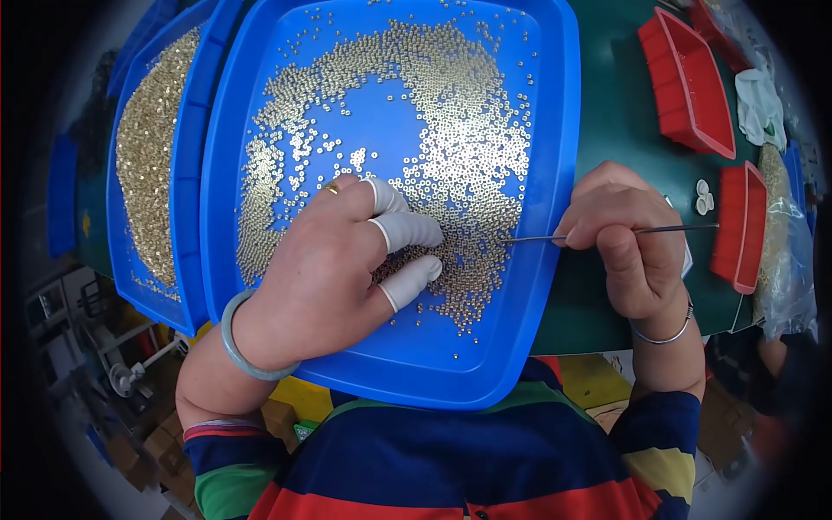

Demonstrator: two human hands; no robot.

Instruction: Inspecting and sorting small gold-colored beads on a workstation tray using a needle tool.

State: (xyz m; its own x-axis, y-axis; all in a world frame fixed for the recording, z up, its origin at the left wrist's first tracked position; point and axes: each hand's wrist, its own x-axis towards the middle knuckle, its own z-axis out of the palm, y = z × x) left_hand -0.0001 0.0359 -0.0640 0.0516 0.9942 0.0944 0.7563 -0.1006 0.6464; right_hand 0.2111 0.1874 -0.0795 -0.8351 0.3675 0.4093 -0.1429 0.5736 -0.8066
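A shallow blue tray (pixel 563 104) lies before me, with many small gold ring-shaped beads (pixel 472 139) spread over its bottom. My left hand (pixel 321 269) is over the near part of the tray, with white finger cots (pixel 407 230) on the thumb and two fingers. Its fingertips rest at the beads, and a gap shows between thumb and forefinger. Just past the tray's right rim, my right hand (pixel 620 234) is closed round a thin metal rod (pixel 533 238). The rod's left end points in among the beads near my left fingertips.
Left of the tray stands a deeper blue bin (pixel 186 173) heaped with gold pieces (pixel 156 156). On the green table (pixel 607 95) at the right are a red box (pixel 689 82), a smaller red box (pixel 741 230), several white discs (pixel 704 198) and a clear plastic bag (pixel 789 269).
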